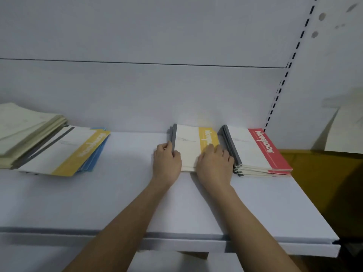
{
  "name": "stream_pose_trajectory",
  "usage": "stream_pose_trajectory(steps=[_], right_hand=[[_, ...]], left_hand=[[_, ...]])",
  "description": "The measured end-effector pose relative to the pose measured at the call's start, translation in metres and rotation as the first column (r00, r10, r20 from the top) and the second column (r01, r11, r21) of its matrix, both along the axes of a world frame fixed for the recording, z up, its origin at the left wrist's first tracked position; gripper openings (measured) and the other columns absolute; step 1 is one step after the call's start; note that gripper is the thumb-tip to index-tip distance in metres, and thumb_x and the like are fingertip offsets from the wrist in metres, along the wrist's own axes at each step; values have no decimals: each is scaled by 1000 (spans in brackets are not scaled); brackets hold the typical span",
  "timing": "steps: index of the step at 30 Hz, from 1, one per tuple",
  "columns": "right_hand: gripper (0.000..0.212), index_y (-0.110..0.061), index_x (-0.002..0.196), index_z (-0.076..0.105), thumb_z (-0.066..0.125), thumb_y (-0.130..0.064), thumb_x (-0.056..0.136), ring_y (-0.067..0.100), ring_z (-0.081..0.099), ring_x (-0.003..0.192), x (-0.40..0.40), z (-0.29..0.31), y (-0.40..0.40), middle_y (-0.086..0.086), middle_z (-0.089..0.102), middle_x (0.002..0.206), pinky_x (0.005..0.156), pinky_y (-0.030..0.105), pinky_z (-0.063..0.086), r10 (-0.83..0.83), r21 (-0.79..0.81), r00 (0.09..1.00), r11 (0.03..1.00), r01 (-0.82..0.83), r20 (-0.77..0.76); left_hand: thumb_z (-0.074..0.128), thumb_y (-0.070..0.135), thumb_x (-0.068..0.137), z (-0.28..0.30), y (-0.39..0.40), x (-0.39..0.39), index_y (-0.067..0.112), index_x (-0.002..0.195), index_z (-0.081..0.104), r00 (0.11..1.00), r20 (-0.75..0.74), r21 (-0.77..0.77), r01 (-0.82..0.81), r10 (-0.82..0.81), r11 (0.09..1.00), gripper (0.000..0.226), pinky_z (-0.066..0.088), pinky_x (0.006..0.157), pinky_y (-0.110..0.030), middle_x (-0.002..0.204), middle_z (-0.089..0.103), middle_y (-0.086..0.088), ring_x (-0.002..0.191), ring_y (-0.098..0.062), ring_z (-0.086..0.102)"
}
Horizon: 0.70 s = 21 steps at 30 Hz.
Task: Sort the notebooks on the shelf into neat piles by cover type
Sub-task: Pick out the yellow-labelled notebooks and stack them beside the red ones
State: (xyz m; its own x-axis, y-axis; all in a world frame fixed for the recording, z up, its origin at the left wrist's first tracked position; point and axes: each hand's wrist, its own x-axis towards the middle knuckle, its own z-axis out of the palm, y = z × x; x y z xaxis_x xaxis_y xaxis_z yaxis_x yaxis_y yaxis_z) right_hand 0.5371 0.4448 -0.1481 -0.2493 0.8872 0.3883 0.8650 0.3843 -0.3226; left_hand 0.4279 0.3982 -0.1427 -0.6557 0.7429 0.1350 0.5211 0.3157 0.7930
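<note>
A white shelf (121, 201) backed by a white slotted panel carries all the notebooks; they are ordered here from largest group to smallest. At the far left a thick pile of pale cream notebooks (25, 124) is stacked, with a fanned, untidy heap just beside it, topped by a loose yellow-banded notebook (64, 152) over blue covers (96, 156); at the right a red-banded pile (259, 152) is seen, its lower copies slightly splayed; between these, touching the back panel, the yellow-banded pile (192, 142) is being squared.

The left hand (167, 163) is set against the grey spine edge, its fingers (167, 147) curled round that edge; the right hand (214, 165) is laid over the pile's right side, fingers bent down onto the cover and edge, so the pile is grasped between both hands.

The step in hand is judged to be the truing-up of the yellow pile; sorting appears partly done, since the left heap is still mixed. Next, release is called for, then the loose yellow-banded copy must be lifted cleanly off the blue ones without the fan being dragged, and carried across to this pile.
</note>
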Motion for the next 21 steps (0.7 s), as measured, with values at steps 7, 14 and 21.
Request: stream_pose_trajectory(steps=[7, 14, 21], right_hand=[[41, -4, 124, 47, 35, -31, 96, 36, 49, 111, 4, -4, 11, 19, 44, 134, 85, 42, 41, 65, -115, 993, 991, -75, -96], [41, -2, 123, 46, 37, -32, 96, 37, 49, 112, 5, -4, 16, 20, 42, 134, 81, 42, 44, 94, -141, 985, 983, -115, -147], [36, -4, 114, 48, 40, -34, 97, 38, 48, 109, 6, 0, 20, 18, 44, 129, 79, 40, 40, 113, -132, 988, 983, -126, -102]], left_hand=[[43, 13, 89, 8, -7, 10, 27, 133, 52, 993, 15, 131, 117, -120, 984, 47, 45, 98, -39, 124, 59, 4, 115, -18, 54], [45, 17, 97, 9, -5, 12, 20, 136, 52, 995, 3, 82, 96, -97, 992, 39, 38, 94, -23, 135, 55, 6, 117, -14, 53], [46, 25, 97, 3, 2, -2, 28, 133, 54, 999, -10, 88, 52, -51, 995, 38, 46, 97, -29, 125, 64, 8, 111, -12, 58]])
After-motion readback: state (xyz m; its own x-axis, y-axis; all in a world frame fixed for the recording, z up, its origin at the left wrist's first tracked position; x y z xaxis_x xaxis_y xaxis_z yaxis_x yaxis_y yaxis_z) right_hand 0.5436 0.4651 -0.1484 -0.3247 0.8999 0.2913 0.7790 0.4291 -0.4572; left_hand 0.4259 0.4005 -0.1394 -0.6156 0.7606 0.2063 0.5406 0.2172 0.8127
